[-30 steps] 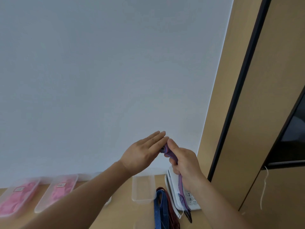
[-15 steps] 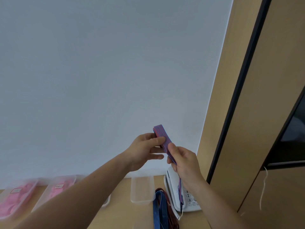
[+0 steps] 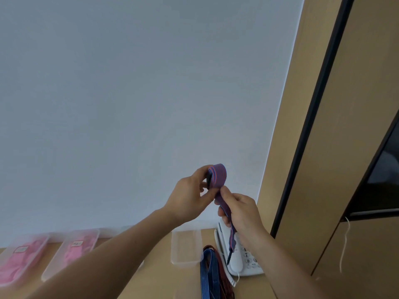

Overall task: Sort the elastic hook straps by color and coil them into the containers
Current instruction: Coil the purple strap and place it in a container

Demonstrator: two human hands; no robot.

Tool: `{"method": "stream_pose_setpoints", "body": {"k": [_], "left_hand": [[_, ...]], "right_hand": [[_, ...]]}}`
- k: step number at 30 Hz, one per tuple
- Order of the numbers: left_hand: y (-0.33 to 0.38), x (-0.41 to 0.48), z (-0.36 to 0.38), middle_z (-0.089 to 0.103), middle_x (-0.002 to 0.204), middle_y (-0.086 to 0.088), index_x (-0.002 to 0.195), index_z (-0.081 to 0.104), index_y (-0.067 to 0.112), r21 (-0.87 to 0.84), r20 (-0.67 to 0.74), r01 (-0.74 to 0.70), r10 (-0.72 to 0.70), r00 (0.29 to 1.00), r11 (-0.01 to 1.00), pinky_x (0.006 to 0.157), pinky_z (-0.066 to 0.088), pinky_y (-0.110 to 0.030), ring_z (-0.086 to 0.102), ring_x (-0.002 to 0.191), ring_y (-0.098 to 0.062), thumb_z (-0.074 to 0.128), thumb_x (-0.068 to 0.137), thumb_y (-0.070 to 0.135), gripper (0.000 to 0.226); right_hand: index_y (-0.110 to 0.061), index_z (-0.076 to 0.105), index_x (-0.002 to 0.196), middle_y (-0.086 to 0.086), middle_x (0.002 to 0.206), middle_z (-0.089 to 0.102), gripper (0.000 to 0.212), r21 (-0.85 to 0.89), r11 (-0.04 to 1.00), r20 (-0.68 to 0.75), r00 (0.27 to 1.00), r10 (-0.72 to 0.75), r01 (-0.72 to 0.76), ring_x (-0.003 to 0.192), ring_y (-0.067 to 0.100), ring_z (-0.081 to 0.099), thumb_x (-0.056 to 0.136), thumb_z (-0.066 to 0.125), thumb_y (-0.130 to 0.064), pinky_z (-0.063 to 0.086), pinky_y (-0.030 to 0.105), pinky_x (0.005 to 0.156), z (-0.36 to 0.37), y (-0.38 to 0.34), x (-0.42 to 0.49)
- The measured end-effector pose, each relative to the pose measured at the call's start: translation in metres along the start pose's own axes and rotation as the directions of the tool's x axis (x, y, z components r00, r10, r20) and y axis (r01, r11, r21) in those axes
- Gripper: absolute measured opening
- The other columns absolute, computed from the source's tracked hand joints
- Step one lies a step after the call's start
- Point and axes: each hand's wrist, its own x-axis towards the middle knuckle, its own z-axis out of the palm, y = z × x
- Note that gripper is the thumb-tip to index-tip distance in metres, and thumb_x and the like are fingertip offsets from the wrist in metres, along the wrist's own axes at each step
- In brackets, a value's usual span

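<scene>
**Purple-and-red striped elastic strap (image 3: pixel 218 176) looped between both hands**

On my feed the strap is held up in the air in front of the pale grey wall (image 3: pixel 129 104), well above the light wooden tabletop (image 3: pixel 155 283). The left hand (image 3: pixel 190 199) pinches the base of the loop between thumb and curled fingertips (image 3: pixel 203 171), and the loop's rounded top stands clear above them. A black hook (image 3: pixel 209 180) sits inside the loop, against the left fingers. Just beside the left thumb, the right hand (image 3: pixel 241 210) has its fingers curled round the strap's tail. The band runs down through the fist and hangs out beneath it. It ends in a second black hook (image 3: pixel 228 257) in front of a white desk telephone (image 3: pixel 239 264).

Along the tabletop's far edge, against the wall, I can make out a clear empty plastic container (image 3: pixel 186 247). Further left are two clear plastic containers with blurred pink contents (image 3: pixel 74 249) (image 3: pixel 19 257), the nearer one partly hidden by the left forearm. Between the empty container and the telephone lies a bunch of blue striped straps (image 3: pixel 208 270), with dark red straps (image 3: pixel 225 279) touching its right side. A tan wooden cabinet (image 3: pixel 313 147) stands to the right.
</scene>
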Motion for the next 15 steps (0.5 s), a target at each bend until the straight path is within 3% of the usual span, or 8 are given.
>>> {"method": "stream_pose_setpoints", "body": {"k": [3, 6, 8, 10, 13, 15], "left_hand": [[-0.006, -0.003, -0.001, 0.071, 0.099, 0.007, 0.131, 0.054, 0.018, 0.261, -0.056, -0.193, 0.215, 0.975, 0.946, 0.07, 0.056, -0.032, 0.065, 0.076, -0.013, 0.064, 0.093, 0.029, 0.041], [-0.009, -0.006, -0.004, 0.073, 0.101, -0.001, 0.129, 0.053, 0.01, 0.384, 0.01, -0.421, 0.452, 0.892, 0.822, 0.057, 0.055, -0.029, 0.067, 0.074, -0.02, 0.072, 0.082, 0.009, 0.05], [-0.014, -0.006, -0.005, 0.072, 0.111, -0.005, 0.129, 0.052, 0.007, 0.421, 0.034, -0.497, 0.535, 0.844, 0.758, 0.061, 0.057, -0.03, 0.07, 0.086, -0.024, 0.077, 0.075, -0.002, 0.06], [-0.018, -0.005, -0.005, 0.07, 0.12, -0.009, 0.128, 0.061, 0.002, 0.474, 0.027, -0.54, 0.601, 0.799, 0.696, 0.073, 0.06, -0.032, 0.071, 0.099, -0.026, 0.076, 0.076, -0.005, 0.054], [-0.027, -0.005, -0.006, 0.066, 0.128, -0.011, 0.127, 0.065, 0.003, 0.497, 0.045, -0.559, 0.624, 0.78, 0.664, 0.087, 0.057, -0.031, 0.067, 0.112, -0.026, 0.073, 0.079, -0.004, 0.05], [-0.028, -0.009, -0.003, 0.059, 0.139, -0.006, 0.139, 0.055, 0.009, 0.376, 0.01, -0.418, 0.448, 0.894, 0.827, 0.094, 0.053, -0.028, 0.061, 0.122, -0.021, 0.07, 0.082, -0.002, 0.06]], "right_hand": [[-0.009, 0.073, 0.07, 0.008, 0.059, 0.064, 0.057, 0.015, 1.0, 0.007, 1.0, 0.016, -0.016, 0.045, 0.018, 0.05, 0.098, 0.046, -0.051, 0.042, 0.023, 0.045, 0.0, -0.002, 0.0], [-0.005, 0.074, 0.077, 0.009, 0.062, 0.064, 0.073, 0.077, 0.996, 0.053, 0.998, 0.046, -0.05, 0.048, 0.019, 0.051, 0.094, 0.039, -0.066, 0.042, 0.027, 0.049, -0.001, -0.002, 0.0], [-0.003, 0.074, 0.081, 0.01, 0.063, 0.064, 0.078, 0.096, 0.994, 0.071, 0.996, 0.054, -0.061, 0.048, 0.018, 0.05, 0.085, 0.043, -0.075, 0.041, 0.026, 0.048, 0.0, -0.001, 0.0], [-0.003, 0.074, 0.083, 0.009, 0.063, 0.064, 0.082, 0.108, 0.992, 0.081, 0.995, 0.056, -0.065, 0.049, 0.017, 0.05, 0.071, 0.048, -0.08, 0.041, 0.026, 0.048, 0.001, 0.001, -0.002], [-0.003, 0.073, 0.087, 0.006, 0.064, 0.065, 0.083, 0.106, 0.993, 0.087, 0.995, 0.046, -0.055, 0.049, 0.015, 0.05, 0.062, 0.054, -0.081, 0.041, 0.025, 0.049, 0.003, 0.002, -0.004], [-0.003, 0.072, 0.089, 0.005, 0.066, 0.065, 0.076, 0.112, 0.993, 0.093, 0.995, 0.024, -0.035, 0.05, 0.014, 0.05, 0.067, 0.056, -0.075, 0.041, 0.024, 0.049, 0.003, 0.001, -0.005]]}}
